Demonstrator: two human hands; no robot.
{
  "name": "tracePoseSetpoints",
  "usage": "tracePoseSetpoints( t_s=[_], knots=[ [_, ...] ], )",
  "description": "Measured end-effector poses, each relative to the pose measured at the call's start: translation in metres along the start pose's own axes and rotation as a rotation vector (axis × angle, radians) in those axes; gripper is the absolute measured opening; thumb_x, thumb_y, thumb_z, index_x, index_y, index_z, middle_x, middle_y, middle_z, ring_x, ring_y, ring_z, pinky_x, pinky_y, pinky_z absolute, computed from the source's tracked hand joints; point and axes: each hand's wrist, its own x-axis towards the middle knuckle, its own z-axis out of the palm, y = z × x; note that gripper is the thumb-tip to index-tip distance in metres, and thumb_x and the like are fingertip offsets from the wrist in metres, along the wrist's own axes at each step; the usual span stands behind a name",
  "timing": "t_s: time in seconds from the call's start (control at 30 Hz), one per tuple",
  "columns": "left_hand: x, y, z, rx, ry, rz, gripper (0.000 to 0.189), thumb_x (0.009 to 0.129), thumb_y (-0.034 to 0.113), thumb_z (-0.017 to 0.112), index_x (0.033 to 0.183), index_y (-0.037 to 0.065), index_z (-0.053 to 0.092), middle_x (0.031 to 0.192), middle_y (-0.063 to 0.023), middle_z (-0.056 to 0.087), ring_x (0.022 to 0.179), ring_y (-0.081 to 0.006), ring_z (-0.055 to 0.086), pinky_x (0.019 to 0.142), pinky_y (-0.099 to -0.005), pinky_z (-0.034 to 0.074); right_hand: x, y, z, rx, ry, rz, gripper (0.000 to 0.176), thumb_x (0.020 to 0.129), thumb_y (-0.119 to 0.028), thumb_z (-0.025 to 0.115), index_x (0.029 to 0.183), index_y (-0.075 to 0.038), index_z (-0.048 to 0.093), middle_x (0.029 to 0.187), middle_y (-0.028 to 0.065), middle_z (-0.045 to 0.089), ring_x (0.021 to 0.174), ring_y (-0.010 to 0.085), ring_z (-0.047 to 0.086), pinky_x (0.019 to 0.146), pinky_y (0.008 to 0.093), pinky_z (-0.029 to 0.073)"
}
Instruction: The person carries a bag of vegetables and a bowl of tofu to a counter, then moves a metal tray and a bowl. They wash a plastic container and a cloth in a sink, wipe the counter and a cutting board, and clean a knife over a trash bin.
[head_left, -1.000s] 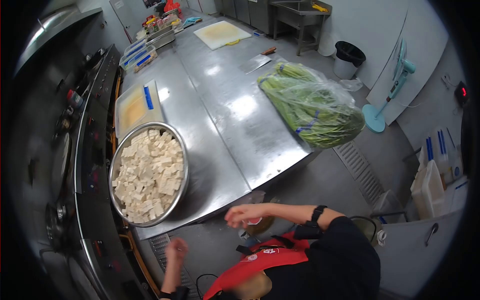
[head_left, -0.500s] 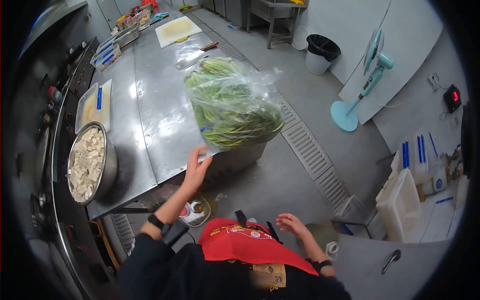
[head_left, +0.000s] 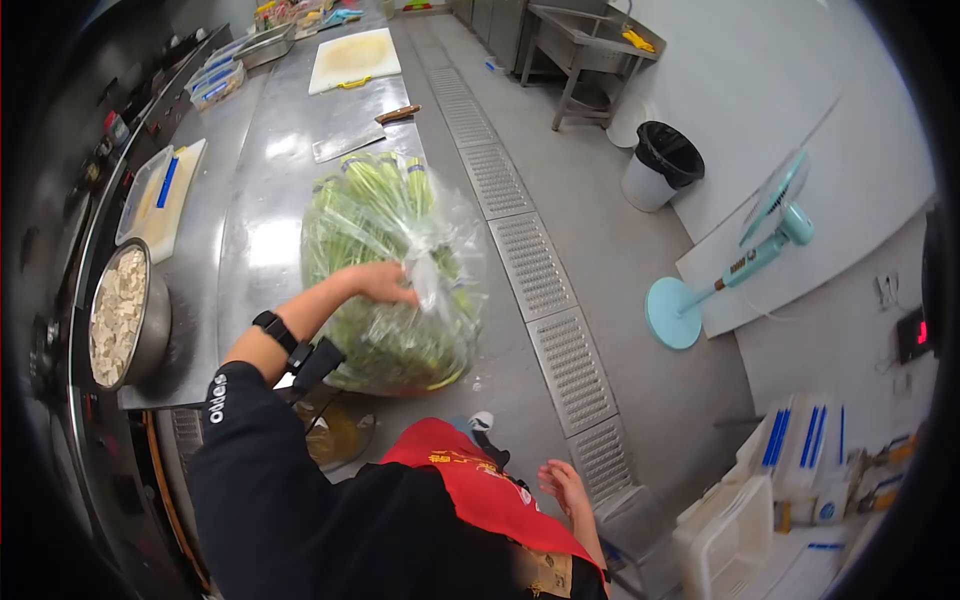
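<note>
A clear plastic bag [head_left: 335,345] full of long green leafy vegetables [head_left: 375,185] lies at the near right corner of the steel table. My left hand [head_left: 380,283] is over the bag, its bent fingers closed at the gathered plastic in the middle. Some of the fingertips are hard to make out against the shiny film. My right hand [head_left: 565,487] hangs beside the red apron [head_left: 450,470], fingers loosely apart and holding nothing. Beyond the bag rests a cleaver [head_left: 350,142] with a wooden handle.
A metal bowl of pale cubes [head_left: 118,320] stands at the table's left edge, near cutting boards [head_left: 175,215]. Another white board [head_left: 352,58] lies farther back on the steel table [head_left: 250,180]. A floor drain [head_left: 535,260], fan [head_left: 672,313] and bin [head_left: 660,170] are to the right.
My left hand has moved from beside the table corner onto the bag's gathered plastic. The view has shifted, and my right hand stays low by the apron.
</note>
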Motion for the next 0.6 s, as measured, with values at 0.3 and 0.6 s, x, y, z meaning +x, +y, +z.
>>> tracePoseSetpoints(
  t_s=[0.3, 0.6],
  knots=[
    [-0.025, 0.028, 0.004, 0.084, -0.089, -0.145, 0.059, 0.075, 0.046, 0.052, 0.123, 0.013, 0.045, 0.135, -0.0185, 0.029, 0.127, -0.0318, 0.022, 0.102, -0.0562, 0.001, 0.094, -0.13, -0.138, -0.173, 0.039, 0.229, 0.027, 0.085, -0.018, 0.05, 0.11, -0.006, 0.048, 0.098, 0.0105, 0.058, 0.089, 0.0201, 0.058, 0.071, 0.0361, 0.05],
    [-0.061, -0.017, 0.042, -0.1, 0.146, -0.338, 0.066, 0.072, 0.049, 0.055, 0.125, 0.014, 0.043, 0.129, -0.0138, 0.039, 0.125, -0.0289, 0.029, 0.105, -0.0479, 0.004, 0.25, -0.317, -0.139, -0.458, -0.136, 0.147, 0.029, 0.086, -0.022, 0.049, 0.11, -0.006, 0.047, 0.102, 0.0096, 0.056, 0.092, 0.0183, 0.056, 0.076, 0.0348, 0.048]
  ],
)
